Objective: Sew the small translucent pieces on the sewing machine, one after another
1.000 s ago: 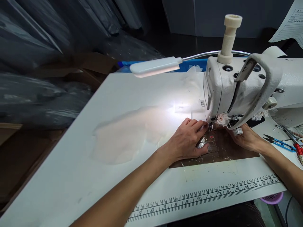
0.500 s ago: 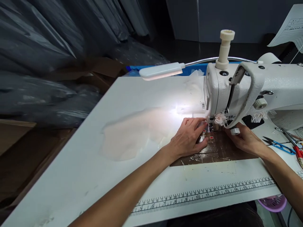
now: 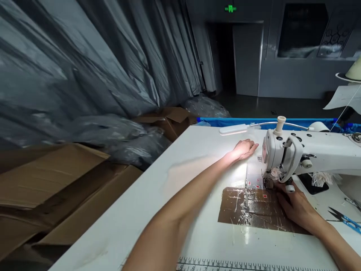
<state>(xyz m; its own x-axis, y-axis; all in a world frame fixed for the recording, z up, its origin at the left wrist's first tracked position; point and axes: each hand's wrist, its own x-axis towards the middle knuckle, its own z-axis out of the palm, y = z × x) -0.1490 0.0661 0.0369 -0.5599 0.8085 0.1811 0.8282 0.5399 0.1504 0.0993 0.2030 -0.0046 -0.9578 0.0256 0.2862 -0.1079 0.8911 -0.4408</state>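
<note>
My left hand [image 3: 244, 148] is at the back of the table under the lamp. Its fingers are bent together, and whatever they hold is hidden. My right hand [image 3: 296, 203] rests beside the needle area of the white sewing machine [image 3: 272, 150], thumb apart from the fingers, some fingertips behind the machine's parts. Beneath it lies a shiny brown sheet [image 3: 234, 210], taped to the table. A clear strip with small red marks [image 3: 257, 186] runs in front of the needle. Pale sheer fabric [image 3: 183, 173] spreads on the table beside my left forearm.
A lamp [image 3: 233, 130] on a flexible neck hangs over the back of the table. Blue thread snips [image 3: 345, 219] lie at the right. A printed ruler [image 3: 214, 264] runs along the front edge. Open cardboard boxes [image 3: 50, 177] and plastic bags stand left of the table.
My left hand has left the needle area and reached to the back of the table. My right hand stays beside the needle. The view has tilted up, showing more room.
</note>
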